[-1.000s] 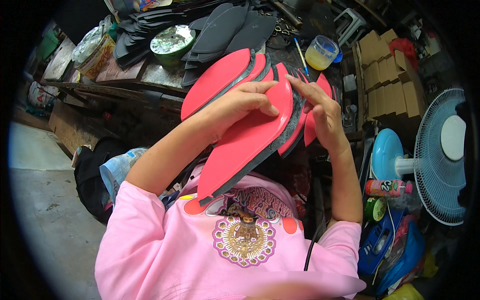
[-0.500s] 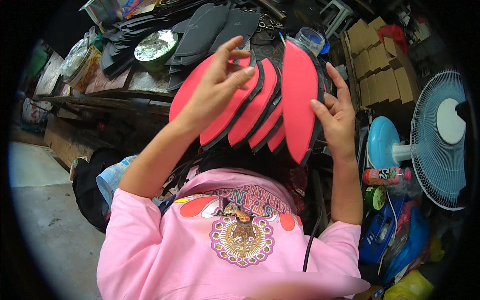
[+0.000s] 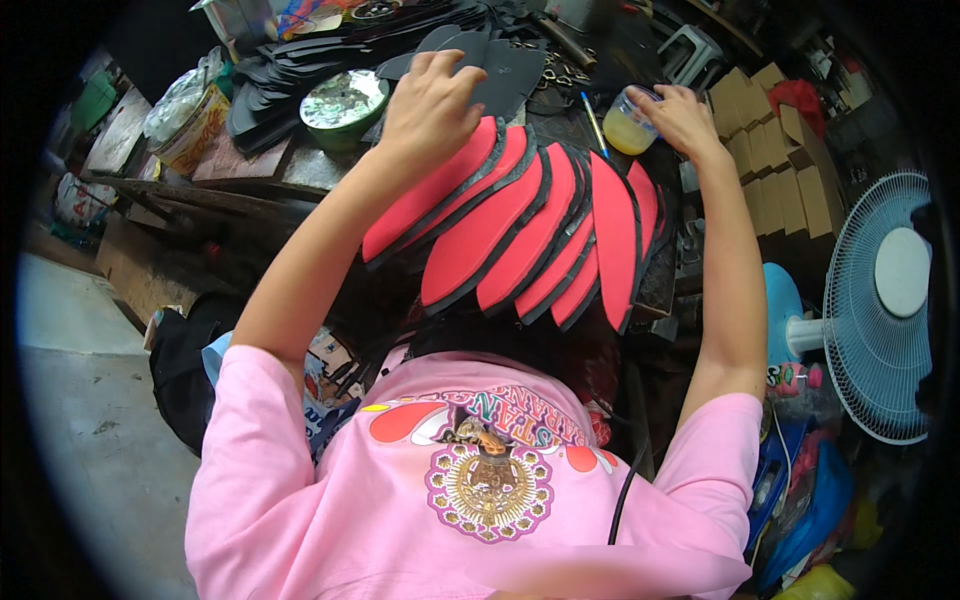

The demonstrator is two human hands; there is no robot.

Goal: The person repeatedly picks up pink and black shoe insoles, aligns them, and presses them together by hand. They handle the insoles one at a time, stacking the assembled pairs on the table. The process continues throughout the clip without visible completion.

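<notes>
My right hand (image 3: 684, 122) grips the rim of a clear plastic jar (image 3: 628, 136) that holds a yellowish substance, at the far right of the worktable. Higher up on the left, my left hand (image 3: 430, 105) has its fingers loosely spread and holds nothing I can see. It hovers near dark grey cut pieces (image 3: 510, 75). Between my arms lies an overlapping row of red leaf-shaped pieces (image 3: 488, 235) with black edges. The rightmost long piece (image 3: 613, 240) lies over others. A blue-capped pen (image 3: 594, 122) is beside the jar.
A green round tin (image 3: 345, 108) and stacks of black sheet pieces (image 3: 285, 95) stand at the back left. Cardboard boxes (image 3: 770, 150) and a white fan (image 3: 880, 300) are on the right. A plastic stool (image 3: 692, 55) stands behind.
My right hand has let go of the red piece, which now lies with the row, and has moved up to the jar. The jar has shifted nearer. My left hand has risen off the row.
</notes>
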